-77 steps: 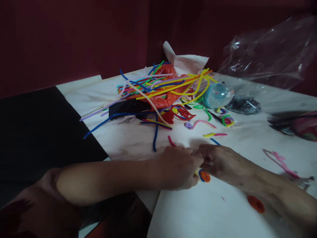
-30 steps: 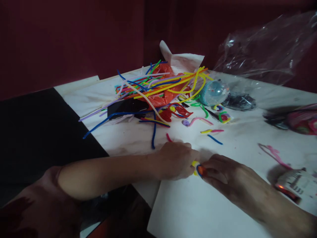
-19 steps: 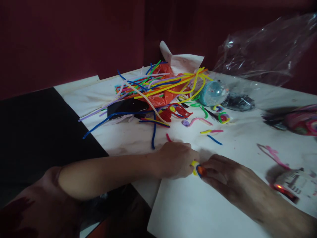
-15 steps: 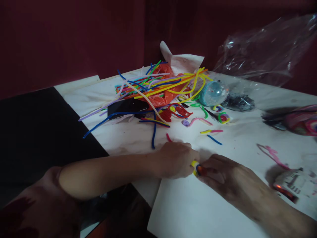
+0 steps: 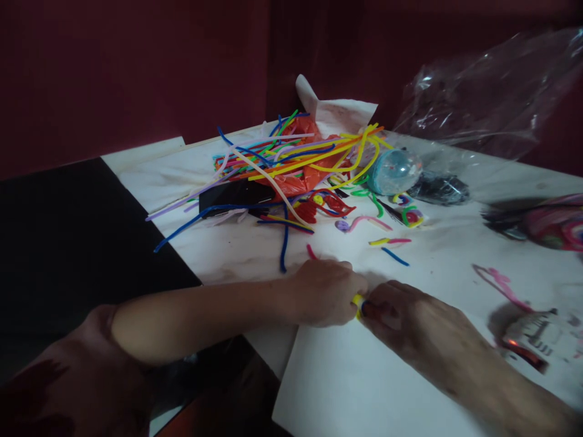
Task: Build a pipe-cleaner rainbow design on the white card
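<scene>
At sheet edge (image 5: 291, 358), hands (image 5: 359, 300) pinching coil (image 5: 357, 301)

Yellow-blue coil (image 5: 359, 301); multicoloured pipe cleaners (image 5: 291, 161); white table (image 5: 255, 255).

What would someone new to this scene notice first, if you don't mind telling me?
Probably the tangled heap of bright pipe cleaners at the far middle of the white table, vivid against the dark red wall. Next, near the front, the left hand and right hand meet, pinching a small yellow coiled piece between them. A crumpled clear plastic bag rises at the far right.
</scene>
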`<state>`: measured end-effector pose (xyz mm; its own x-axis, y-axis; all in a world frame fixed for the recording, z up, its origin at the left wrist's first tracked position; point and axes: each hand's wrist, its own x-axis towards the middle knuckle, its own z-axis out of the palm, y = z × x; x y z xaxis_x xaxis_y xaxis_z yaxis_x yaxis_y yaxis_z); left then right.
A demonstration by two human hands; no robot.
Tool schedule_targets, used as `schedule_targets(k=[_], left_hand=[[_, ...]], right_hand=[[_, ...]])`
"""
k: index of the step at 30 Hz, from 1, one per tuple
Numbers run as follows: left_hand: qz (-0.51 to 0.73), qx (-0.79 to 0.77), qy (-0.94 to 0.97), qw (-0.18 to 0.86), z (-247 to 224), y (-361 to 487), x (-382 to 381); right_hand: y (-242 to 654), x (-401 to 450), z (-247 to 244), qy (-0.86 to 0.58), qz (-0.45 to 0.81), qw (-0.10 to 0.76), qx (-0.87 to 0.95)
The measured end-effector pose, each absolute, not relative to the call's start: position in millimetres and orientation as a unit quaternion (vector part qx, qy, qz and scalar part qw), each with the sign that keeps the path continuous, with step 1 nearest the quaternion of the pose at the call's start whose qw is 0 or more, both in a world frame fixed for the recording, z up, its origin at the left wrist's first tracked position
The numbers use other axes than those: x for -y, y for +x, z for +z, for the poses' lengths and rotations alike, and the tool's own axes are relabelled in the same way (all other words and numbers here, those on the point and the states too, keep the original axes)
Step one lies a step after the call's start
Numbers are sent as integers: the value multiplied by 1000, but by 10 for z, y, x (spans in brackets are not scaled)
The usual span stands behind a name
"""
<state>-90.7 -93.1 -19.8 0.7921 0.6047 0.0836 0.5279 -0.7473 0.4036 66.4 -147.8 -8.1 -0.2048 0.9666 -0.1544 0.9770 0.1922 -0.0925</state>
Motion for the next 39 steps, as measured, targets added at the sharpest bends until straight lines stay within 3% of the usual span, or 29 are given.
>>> schedule_targets(k=[7, 23, 26, 31, 39], left_hand=[[110, -297, 933, 171, -193, -911, 920], [103, -302, 929, 189, -181, -883, 948], [97, -307, 928, 188, -188, -882, 949], [104, -312, 926, 187, -226, -882, 954], [76, -325, 925, 180, -183, -870, 966]], right_hand=[[524, 1459, 76, 666, -105, 126, -728], [480, 1454, 60, 687, -92, 105, -713], [560, 1458, 32, 675, -114, 67, -726], [782, 1524, 20, 626, -256, -63, -734], [869, 1744, 91, 648, -184, -163, -721]])
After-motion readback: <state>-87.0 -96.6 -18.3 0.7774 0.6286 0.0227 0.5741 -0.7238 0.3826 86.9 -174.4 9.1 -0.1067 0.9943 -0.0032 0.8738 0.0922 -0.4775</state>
